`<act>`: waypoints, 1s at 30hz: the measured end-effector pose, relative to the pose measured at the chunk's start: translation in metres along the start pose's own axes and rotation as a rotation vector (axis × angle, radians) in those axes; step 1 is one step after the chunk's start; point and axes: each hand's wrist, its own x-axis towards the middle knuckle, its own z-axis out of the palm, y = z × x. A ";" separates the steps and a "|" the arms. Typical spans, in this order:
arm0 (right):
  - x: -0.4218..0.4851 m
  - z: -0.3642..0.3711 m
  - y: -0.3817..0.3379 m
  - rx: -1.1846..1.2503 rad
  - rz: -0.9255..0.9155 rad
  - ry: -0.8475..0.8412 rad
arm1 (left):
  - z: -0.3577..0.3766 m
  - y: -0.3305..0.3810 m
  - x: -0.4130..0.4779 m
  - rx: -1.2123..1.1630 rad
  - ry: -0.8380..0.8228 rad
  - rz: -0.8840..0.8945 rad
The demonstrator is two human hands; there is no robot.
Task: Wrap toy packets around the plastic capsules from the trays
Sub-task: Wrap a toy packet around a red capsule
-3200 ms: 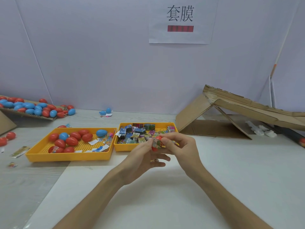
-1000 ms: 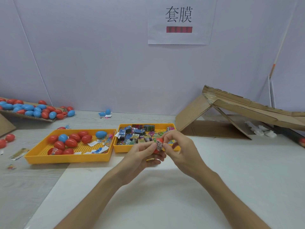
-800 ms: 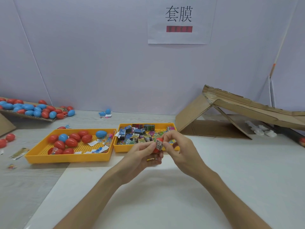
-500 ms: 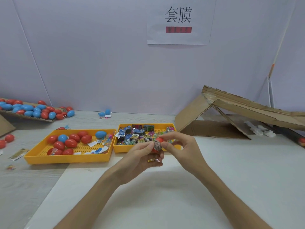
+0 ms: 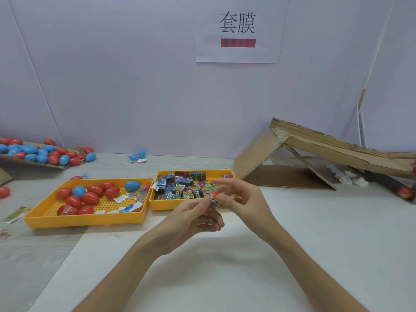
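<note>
The left hand [image 5: 191,219] pinches a red capsule [image 5: 213,195] at its fingertips, just above the desk [image 5: 315,244]. A toy packet [image 5: 213,202] sits around the middle of the capsule like a little belt. The right hand [image 5: 246,203] is right beside it with its fingers loose and spread, holding nothing. It is blurry, so I cannot tell if it touches the capsule. The two hands are close together.

Just behind the hands is a yellow tray [image 5: 165,206] full of more packets [image 5: 180,188]. Next to it, a bigger yellow tray [image 5: 85,219] holds red and blue capsules [image 5: 90,197] and some scraps of paper. Far to the left is a big pile of capsules [image 5: 33,152] on cardboard. To the right is a cardboard ramp [image 5: 326,149].

This one capsule looks nearly wrapped. I think there is a lot left to do, because both trays have plenty in them.
</note>
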 end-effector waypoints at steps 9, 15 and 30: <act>0.000 -0.002 0.001 0.135 0.060 -0.050 | 0.001 0.003 -0.001 0.030 -0.021 -0.025; 0.006 -0.006 0.000 0.421 0.136 0.116 | -0.003 0.004 0.004 0.004 0.130 0.047; 0.114 -0.034 -0.008 0.893 0.594 0.409 | -0.037 -0.020 0.006 1.371 0.205 0.142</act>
